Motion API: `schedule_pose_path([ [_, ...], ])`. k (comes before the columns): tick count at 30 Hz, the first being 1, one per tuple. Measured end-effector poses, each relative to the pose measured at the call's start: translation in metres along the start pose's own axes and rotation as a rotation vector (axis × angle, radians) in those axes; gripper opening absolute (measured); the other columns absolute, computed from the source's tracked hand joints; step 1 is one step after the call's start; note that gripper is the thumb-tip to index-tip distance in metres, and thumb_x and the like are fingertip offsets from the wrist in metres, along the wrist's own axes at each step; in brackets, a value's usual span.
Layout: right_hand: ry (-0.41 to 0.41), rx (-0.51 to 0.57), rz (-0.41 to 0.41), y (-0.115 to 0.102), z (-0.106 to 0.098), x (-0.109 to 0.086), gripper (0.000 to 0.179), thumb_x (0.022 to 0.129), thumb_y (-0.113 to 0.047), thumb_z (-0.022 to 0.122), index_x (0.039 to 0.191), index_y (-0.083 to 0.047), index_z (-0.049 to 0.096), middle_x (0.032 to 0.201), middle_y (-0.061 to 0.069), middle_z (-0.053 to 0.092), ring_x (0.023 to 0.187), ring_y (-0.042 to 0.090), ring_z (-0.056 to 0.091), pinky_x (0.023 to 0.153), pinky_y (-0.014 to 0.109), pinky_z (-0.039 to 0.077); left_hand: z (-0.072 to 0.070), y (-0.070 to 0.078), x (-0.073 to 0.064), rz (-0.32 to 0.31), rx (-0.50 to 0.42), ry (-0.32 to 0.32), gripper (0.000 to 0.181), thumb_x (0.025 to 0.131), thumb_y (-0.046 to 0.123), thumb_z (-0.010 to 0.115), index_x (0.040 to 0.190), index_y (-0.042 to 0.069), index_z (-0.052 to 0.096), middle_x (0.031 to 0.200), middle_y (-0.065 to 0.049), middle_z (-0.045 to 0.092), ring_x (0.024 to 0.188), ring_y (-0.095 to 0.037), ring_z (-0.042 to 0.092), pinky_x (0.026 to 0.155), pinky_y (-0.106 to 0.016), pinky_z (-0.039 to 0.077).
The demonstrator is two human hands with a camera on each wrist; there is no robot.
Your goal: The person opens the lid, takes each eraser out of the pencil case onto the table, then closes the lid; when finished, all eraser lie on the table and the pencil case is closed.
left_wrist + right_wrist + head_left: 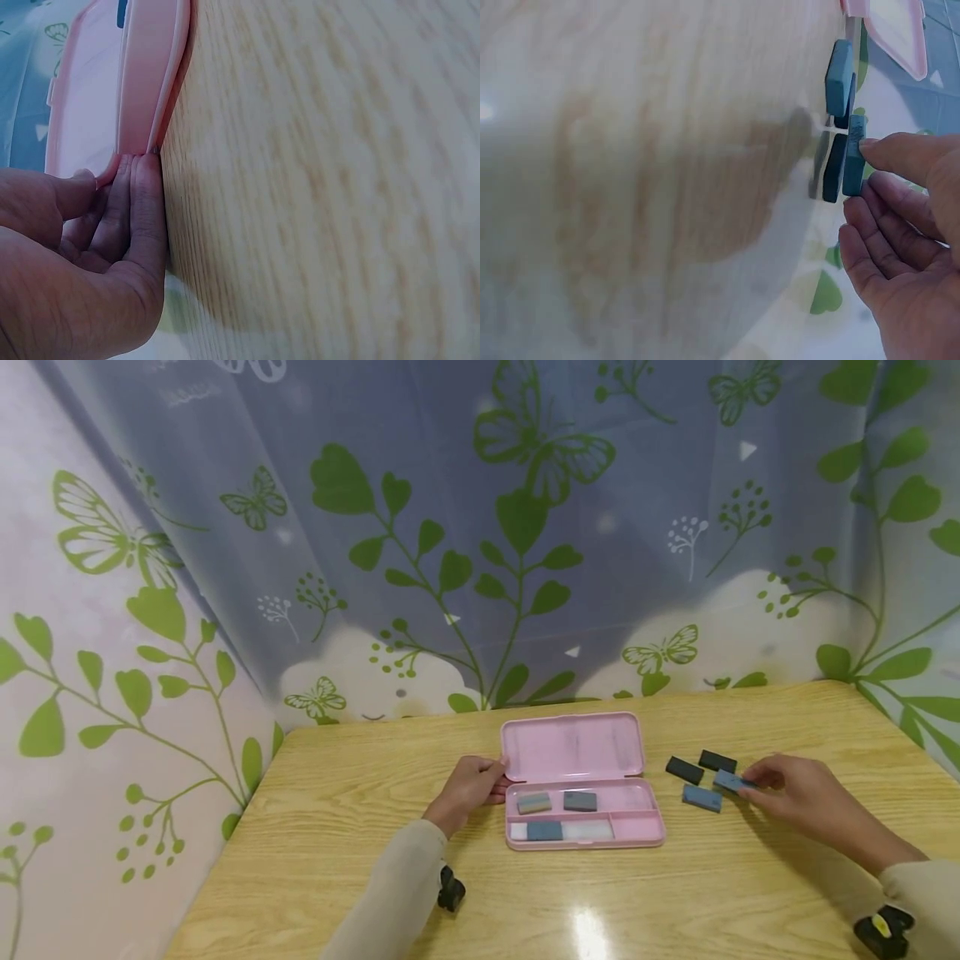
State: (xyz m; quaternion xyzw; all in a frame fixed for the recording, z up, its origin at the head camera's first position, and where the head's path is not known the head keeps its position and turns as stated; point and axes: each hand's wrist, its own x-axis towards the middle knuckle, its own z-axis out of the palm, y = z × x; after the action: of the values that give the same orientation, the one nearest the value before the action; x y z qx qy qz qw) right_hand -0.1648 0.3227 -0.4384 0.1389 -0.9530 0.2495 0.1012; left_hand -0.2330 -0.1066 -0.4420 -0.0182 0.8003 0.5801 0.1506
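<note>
A pink pencil case (pixel 637 841) lies on the table with its lid (pixel 573 747) folded back. At its left side my left hand (pixel 468 789) holds the case, thumb at the lid's corner and straight fingers against the side wall (pixel 142 75). Right of the case, my right hand (pixel 806 793) pinches a blue eraser (pixel 727 781) between thumb and fingers. Another blue eraser (pixel 701 798) and two black ones, a left one (pixel 684 770) and a back one (pixel 717 761), lie close around it. In the right wrist view the held eraser (pixel 853 161) stands beside a dark one (pixel 834 169).
Inside the case's back compartment lie a grey-and-beige block (pixel 534 802) and a grey one (pixel 580 801). The front compartment holds a blue block (pixel 544 831) with white pieces beside it. A patterned curtain (pixel 420 635) hangs behind the wooden table (pixel 360 760).
</note>
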Motion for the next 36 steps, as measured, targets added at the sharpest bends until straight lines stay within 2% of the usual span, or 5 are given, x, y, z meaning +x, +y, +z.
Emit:
schedule_pose_path([
  [5, -0.02, -0.014, 0.012, 0.005, 0.0, -0.005, 0.018, 0.084, -0.01, 0.082, 0.094, 0.003, 0.073, 0.083, 0.002, 0.071, 0.073, 0.017, 0.065, 0.063, 0.032, 0.056, 0.001, 0.002, -0.001, 0.0, 0.009, 0.002, 0.037, 0.107, 0.026, 0.054, 0.112, -0.005, 0.072, 0.087, -0.008, 0.069, 0.072, -0.011, 0.063, 0.072, -0.026, 0.06],
  [10, -0.034, -0.022, 0.019, 0.009, 0.001, -0.009, 0.018, 0.084, -0.01, 0.082, 0.094, 0.002, 0.073, 0.083, 0.001, 0.07, 0.071, 0.013, 0.063, 0.062, 0.031, 0.054, 0.001, 0.002, -0.002, 0.002, 0.007, -0.004, 0.036, 0.107, 0.026, 0.054, 0.111, -0.005, 0.072, 0.086, -0.008, 0.069, 0.071, -0.01, 0.063, 0.072, -0.026, 0.06],
  [20, -0.024, -0.013, 0.023, 0.008, 0.0, -0.009, 0.02, 0.083, -0.007, 0.082, 0.096, 0.005, 0.072, 0.086, 0.009, 0.072, 0.077, 0.027, 0.068, 0.066, 0.042, 0.058, 0.001, 0.001, -0.002, 0.002, -0.003, -0.008, 0.037, 0.108, 0.026, 0.053, 0.111, -0.006, 0.072, 0.086, -0.008, 0.069, 0.071, -0.009, 0.063, 0.072, -0.026, 0.06],
  [28, 0.051, -0.001, -0.076, -0.005, 0.002, -0.003, 0.022, 0.081, -0.005, 0.084, 0.098, 0.003, 0.072, 0.092, 0.013, 0.072, 0.079, 0.029, 0.069, 0.066, 0.037, 0.058, 0.0, 0.0, 0.0, 0.009, -0.01, -0.011, 0.037, 0.108, 0.025, 0.053, 0.111, -0.007, 0.072, 0.087, -0.009, 0.07, 0.071, -0.01, 0.064, 0.073, -0.027, 0.061],
  [36, -0.024, 0.094, -0.114, -0.033, 0.008, 0.008, 0.025, 0.085, -0.007, 0.081, 0.105, 0.003, 0.071, 0.099, 0.012, 0.07, 0.086, 0.03, 0.067, 0.069, 0.04, 0.059, 0.0, 0.0, -0.001, 0.003, -0.013, -0.012, 0.037, 0.108, 0.026, 0.053, 0.11, -0.006, 0.072, 0.086, -0.008, 0.07, 0.071, -0.01, 0.064, 0.071, -0.025, 0.06],
])
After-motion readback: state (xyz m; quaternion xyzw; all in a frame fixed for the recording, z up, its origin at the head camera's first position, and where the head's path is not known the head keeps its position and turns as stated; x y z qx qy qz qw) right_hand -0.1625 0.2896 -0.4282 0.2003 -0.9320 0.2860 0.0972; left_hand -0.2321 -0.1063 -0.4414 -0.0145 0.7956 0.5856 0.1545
